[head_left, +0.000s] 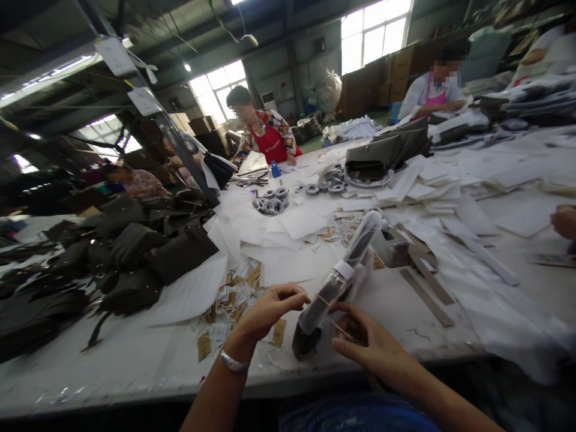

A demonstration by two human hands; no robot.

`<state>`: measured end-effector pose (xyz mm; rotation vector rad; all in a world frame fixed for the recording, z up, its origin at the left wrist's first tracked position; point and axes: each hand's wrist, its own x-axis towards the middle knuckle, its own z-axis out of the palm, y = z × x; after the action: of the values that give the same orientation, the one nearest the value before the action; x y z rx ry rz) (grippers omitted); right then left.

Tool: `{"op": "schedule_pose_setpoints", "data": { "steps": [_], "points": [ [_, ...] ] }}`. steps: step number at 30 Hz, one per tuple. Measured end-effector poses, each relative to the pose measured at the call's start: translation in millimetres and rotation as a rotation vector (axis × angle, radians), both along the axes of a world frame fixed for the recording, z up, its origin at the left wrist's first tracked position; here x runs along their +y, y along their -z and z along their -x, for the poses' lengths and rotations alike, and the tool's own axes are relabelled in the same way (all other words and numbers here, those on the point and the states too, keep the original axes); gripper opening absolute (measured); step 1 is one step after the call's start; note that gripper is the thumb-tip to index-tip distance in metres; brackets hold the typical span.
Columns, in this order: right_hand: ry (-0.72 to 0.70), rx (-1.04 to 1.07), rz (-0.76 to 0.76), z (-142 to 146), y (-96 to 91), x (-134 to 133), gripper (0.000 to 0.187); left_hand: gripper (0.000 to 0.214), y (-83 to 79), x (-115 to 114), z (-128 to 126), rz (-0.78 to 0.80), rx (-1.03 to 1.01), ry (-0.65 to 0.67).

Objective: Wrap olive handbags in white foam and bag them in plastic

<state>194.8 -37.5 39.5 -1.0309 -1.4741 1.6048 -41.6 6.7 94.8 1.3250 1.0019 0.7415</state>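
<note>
A dark handbag (332,289) stands upright near the table's front edge, seen narrow side on. Clear film covers its upper part, and a white band goes across it. On its left, my left hand (279,305) has bent fingers drawn together, their tips at the bag's side; what they pinch, if anything, is hidden. On the other side, my right hand (366,339) is closed, with a thin pale cord (342,329) running from its fingers towards the bag. Paper tags (238,294) with strings lie scattered left of my left hand.
Dark bags (135,252) are piled at left. White foam sheets (288,223) and grey rings (272,203) lie further back. A tape dispenser (393,247) and brown strips (426,297) are at right. A person in a red apron (270,144) works across the table; another hand (564,221) shows at far right.
</note>
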Motion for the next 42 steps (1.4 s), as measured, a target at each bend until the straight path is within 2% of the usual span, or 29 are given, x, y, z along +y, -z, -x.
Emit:
{"op": "schedule_pose_setpoints", "data": {
  "steps": [2,4,6,9,12,14,16,18,20,21,23,25,27,31,34,36,38,42],
  "points": [
    [-0.026,-0.018,-0.016,-3.2,-1.6,-6.5,0.047,0.022,-1.0,-8.7,6.1,0.031,-0.057,-0.035],
    [-0.040,-0.066,-0.106,-6.4,-2.5,-12.8,0.038,0.023,0.2,-17.7,9.9,0.062,-0.117,-0.080],
    [-0.016,-0.176,-0.281,-11.1,-2.7,-17.8,0.033,0.024,2.9,-26.1,11.4,0.097,-0.199,-0.132],
    [0.106,-0.334,-0.629,-22.3,-6.5,-21.7,0.034,0.023,8.1,-36.3,9.7,0.146,-0.375,-0.198],
    [0.204,-0.346,-0.922,-33.2,-20.5,-21.1,0.041,0.017,13.3,-42.3,4.1,0.128,-0.498,-0.248],
    [0.198,-0.269,-1.011,-34.4,-33.3,-18.4,0.039,0.014,16.2,-43.4,-1.0,0.093,-0.531,-0.282],
    [0.131,-0.141,-0.971,-28.3,-44.2,-14.4,0.031,0.020,17.8,-42.4,-6.6,0.060,-0.520,-0.309],
    [0.058,-0.036,-0.841,-16.0,-50.1,-9.3,0.020,0.028,17.4,-40.1,-11.7,0.029,-0.441,-0.306],
    [0.074,-0.030,-0.711,-1.4,-50.9,-3.5,0.012,0.034,15.0,-37.8,-15.3,-0.007,-0.336,-0.282],
    [0.115,-0.060,-0.671,5.4,-50.2,-0.5,0.014,0.038,13.3,-36.9,-16.3,-0.032,-0.294,-0.267],
    [0.201,-0.152,-0.646,15.9,-48.3,4.6,0.037,0.046,9.4,-36.3,-17.0,-0.108,-0.251,-0.243],
    [0.222,-0.257,-0.696,21.6,-47.6,7.8,0.062,0.051,4.5,-37.3,-17.3,-0.176,-0.233,-0.225],
    [0.199,-0.389,-0.801,23.9,-49.0,8.4,0.072,0.047,-2.2,-40.1,-19.2,-0.239,-0.190,-0.215],
    [0.145,-0.630,-1.008,24.4,-55.4,5.5,0.071,0.024,-20.6,-51.9,-29.2,-0.456,0.053,-0.246],
    [0.116,-0.643,-1.029,21.1,-56.9,4.6,0.068,0.017,-28.5,-65.4,-32.7,-0.588,0.191,-0.282],
    [0.133,-0.620,-1.018,16.2,-53.7,5.8,0.063,0.020,-25.2,-75.6,-28.4,-0.639,0.272,-0.346],
    [0.155,-0.616,-1.012,10.6,-47.5,8.4,0.056,0.024,-14.1,-86.9,-18.7,-0.629,0.338,-0.477],
    [0.188,-0.610,-1.006,4.0,-32.7,15.3,0.044,0.027,19.3,-116.4,6.1,-0.412,0.306,-0.806]
  ]
}}
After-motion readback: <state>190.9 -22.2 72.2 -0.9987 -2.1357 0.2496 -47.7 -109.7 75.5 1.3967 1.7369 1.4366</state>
